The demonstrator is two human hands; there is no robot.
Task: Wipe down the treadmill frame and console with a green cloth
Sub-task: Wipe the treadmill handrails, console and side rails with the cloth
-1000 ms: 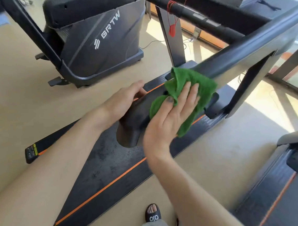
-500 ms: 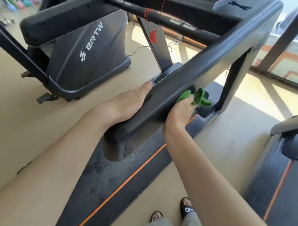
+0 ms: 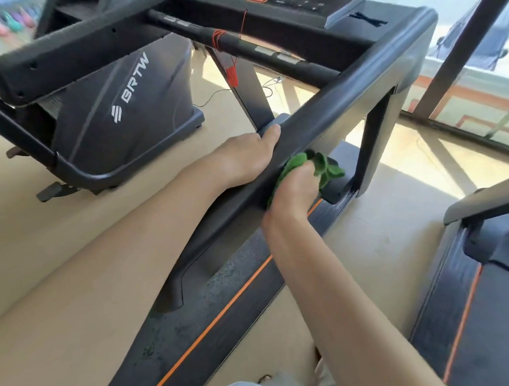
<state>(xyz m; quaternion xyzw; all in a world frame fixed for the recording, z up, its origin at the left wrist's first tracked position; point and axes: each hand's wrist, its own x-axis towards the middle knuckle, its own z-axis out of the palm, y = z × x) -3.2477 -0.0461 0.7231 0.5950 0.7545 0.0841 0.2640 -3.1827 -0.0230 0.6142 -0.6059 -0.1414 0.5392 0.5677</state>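
The right hand (image 3: 294,191) is curled round a bunched green cloth (image 3: 319,166), its grip pinching the fabric against the underside and outer face of the treadmill's right handrail (image 3: 345,101); loose folds of cloth spill out beyond the knuckles toward the upright post (image 3: 376,146). The left hand (image 3: 246,161) rests on the inner, upper face of the same rail, fingers straight and lying along it, with the thumb out of sight, so it braces rather than clasps. The two hands sit just across the rail from each other, the left a little further up it. The rail's long axis runs from its free end (image 3: 175,286), low and near the person, diagonally up and away to the corner where it bends toward the console (image 3: 294,1) at the top of the view. The cloth lies part way along this bar, nearer the free end than the corner, so the unwiped-looking stretch lies ahead and upward from the right hand's grip. Judging from this, the coming stroke would follow the rail's axis, and the right hand, which carries the cloth, is the one placed to make it. The console is well apart from both hands and probably not yet reached. The belt (image 3: 211,308) with its orange stripe lies below.
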